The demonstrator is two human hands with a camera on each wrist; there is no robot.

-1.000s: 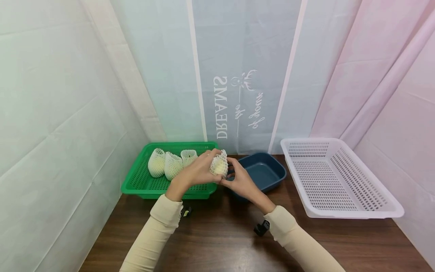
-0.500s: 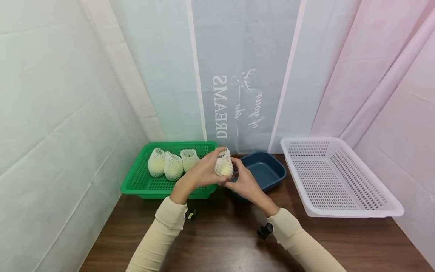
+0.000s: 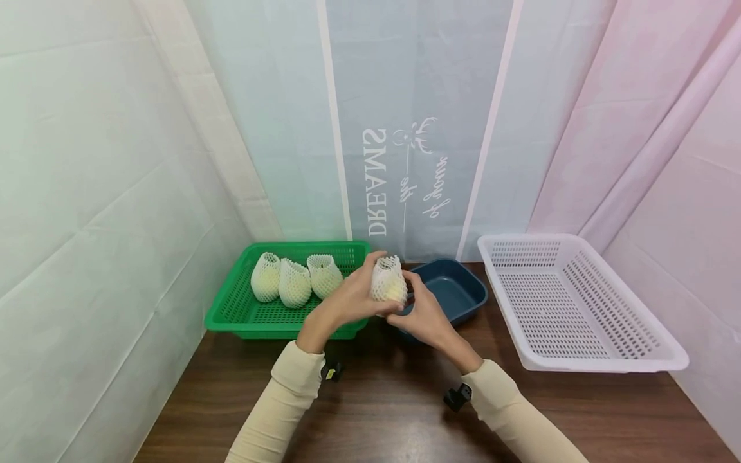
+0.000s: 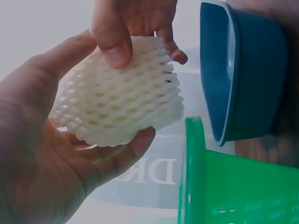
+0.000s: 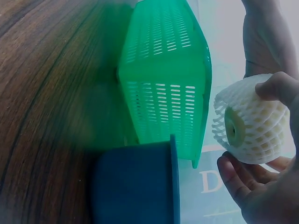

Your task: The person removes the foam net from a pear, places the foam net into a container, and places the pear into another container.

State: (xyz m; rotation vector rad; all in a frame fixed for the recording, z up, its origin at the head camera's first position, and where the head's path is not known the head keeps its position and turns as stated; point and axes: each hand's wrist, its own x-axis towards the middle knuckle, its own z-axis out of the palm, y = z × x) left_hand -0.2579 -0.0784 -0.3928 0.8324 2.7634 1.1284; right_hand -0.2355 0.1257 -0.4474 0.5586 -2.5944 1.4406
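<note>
A pale yellow round fruit in a white foam net (image 3: 389, 280) is held up between both hands, over the gap between the green basket and the blue basin. My left hand (image 3: 351, 297) grips it from the left, thumb and fingers spread around the net. From the other side my right hand (image 3: 427, 314) holds it, the thumb (image 4: 117, 52) pressing on the net in the left wrist view. In the right wrist view, the fruit's bare end (image 5: 236, 125), with a small dark hollow, shows through the net's opening. Several netted fruits (image 3: 295, 284) lie in the green basket (image 3: 231, 315).
The blue basin (image 3: 454, 299) stands just behind my right hand. A white perforated basket (image 3: 561, 315) sits at the right on the dark wooden table (image 3: 382, 411). Cloth walls (image 3: 405, 77) close off the back and both sides.
Both hands have moved slightly to the right with the netted fruit, away from the green basket. The fruit has turned a little, and more of its net shows. The baskets and basin have not moved.
</note>
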